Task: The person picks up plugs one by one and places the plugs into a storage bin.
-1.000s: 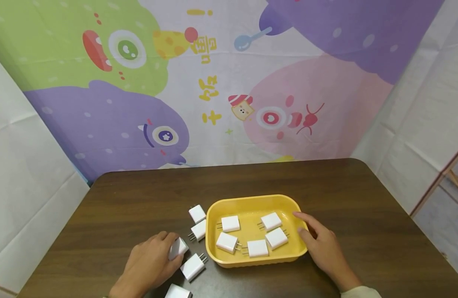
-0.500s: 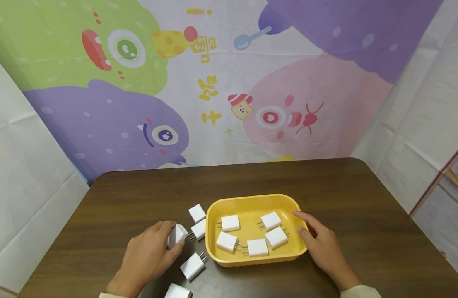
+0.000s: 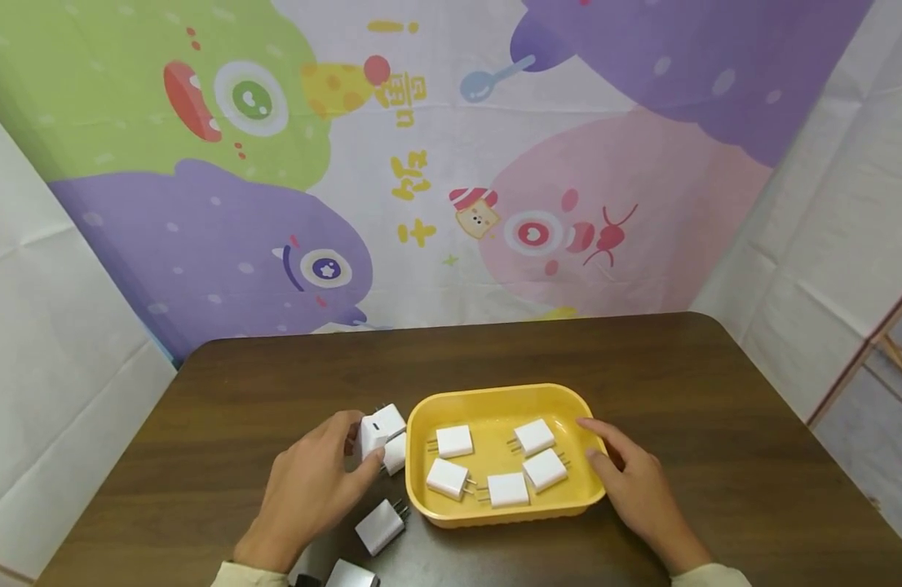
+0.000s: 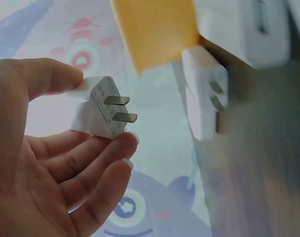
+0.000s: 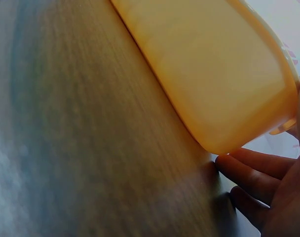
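My left hand (image 3: 311, 473) pinches a white phone charger (image 3: 372, 436) between thumb and fingers, raised left of the yellow plastic basket. In the left wrist view this charger (image 4: 104, 108) shows two metal prongs and small print on its face. Two more chargers lie behind it against the basket's left side, partly covered. On the right, my right hand (image 3: 642, 493) holds the yellow basket (image 3: 495, 397) at its rim, thumb and index finger over the edge. The right wrist view has other fingers (image 5: 248, 177) against the basket's outer wall. Several chargers (image 3: 506, 489) lie inside the basket.
One charger (image 3: 381, 527) lies on the dark wooden table (image 3: 289, 375) left of the basket's front corner. Another charger (image 3: 351, 575) sits at the bottom edge of the head view. A cartoon-print cloth (image 3: 436, 285) hangs behind the table.
My left hand has lifted the charger off the table and carried it up and right toward the basket, turning it upright. The right hand and basket have stayed in place.
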Motion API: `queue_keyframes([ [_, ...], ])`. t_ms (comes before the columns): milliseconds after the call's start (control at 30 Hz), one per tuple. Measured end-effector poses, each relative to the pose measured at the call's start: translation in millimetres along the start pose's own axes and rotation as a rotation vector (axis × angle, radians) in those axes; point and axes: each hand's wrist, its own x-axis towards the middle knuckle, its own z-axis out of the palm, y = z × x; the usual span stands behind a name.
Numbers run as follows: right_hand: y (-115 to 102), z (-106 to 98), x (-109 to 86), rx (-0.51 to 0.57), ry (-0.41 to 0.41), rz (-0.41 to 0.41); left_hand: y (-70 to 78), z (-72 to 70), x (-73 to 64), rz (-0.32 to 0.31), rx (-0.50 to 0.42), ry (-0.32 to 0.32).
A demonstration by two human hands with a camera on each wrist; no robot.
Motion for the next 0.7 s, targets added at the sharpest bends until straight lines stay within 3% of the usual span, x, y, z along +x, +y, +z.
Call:
queue_keyframes([
  [300,0.3,0.4,0.7,-0.012,0.008,0.001,30.1,2.1,15.2,-0.025,-0.048,0.055],
  [500,-0.9,1.1,2.2,0.006,0.004,0.004,48.5,7.2,22.9,0.053,-0.073,0.11],
  [700,0.4,0.3,1.6,0.022,-0.005,0.003,65.8,15.5,23.7,0.124,-0.076,0.127],
])
